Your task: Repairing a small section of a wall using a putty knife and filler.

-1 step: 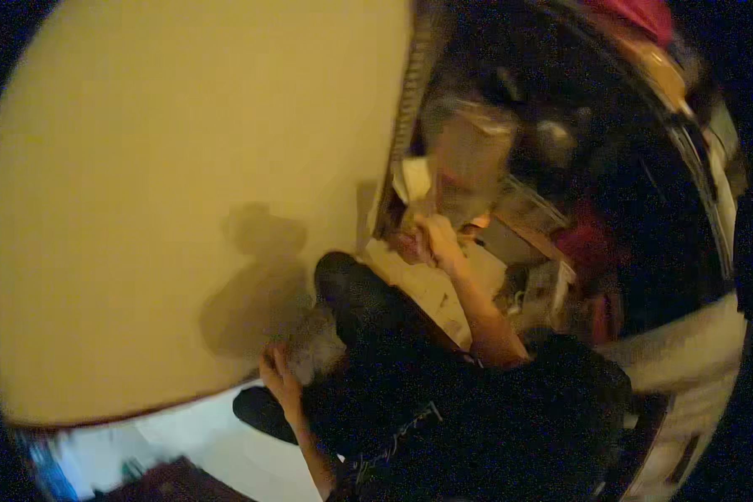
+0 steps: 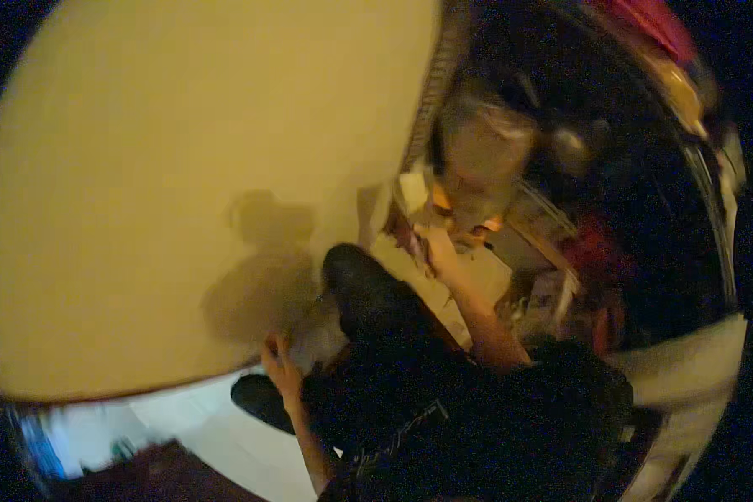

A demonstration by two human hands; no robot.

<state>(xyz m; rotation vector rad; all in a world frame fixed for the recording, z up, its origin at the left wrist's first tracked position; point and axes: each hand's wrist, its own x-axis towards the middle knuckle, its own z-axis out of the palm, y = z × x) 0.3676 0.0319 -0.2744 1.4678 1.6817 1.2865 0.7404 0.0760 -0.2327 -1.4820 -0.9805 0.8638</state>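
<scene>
My right hand (image 2: 432, 243) reaches into a dark, cluttered storage space. Its fingers are bent around or against a small purplish-red piece (image 2: 407, 241), too blurred to name. Close beyond it is a small pale yellow block-like thing (image 2: 413, 192). Low at the left, my left hand (image 2: 282, 368) hangs beside my knee, near the lower edge of a broad cream panel (image 2: 184, 125). Its fingers are apart and nothing shows in them; whether they touch the panel cannot be told.
A brownish box (image 2: 487, 149) and orange bits (image 2: 492, 224) lie past my right hand. Red cloth-like things (image 2: 598, 251) are to the right. A pale flat sheet or board (image 2: 477, 272) lies under my right forearm. My bent dark-clothed leg (image 2: 372, 293) is between both hands.
The whole view has shifted slightly. My right hand sits a little lower against the brownish box, and more of the purplish-red piece shows. My left hand has hardly moved.
</scene>
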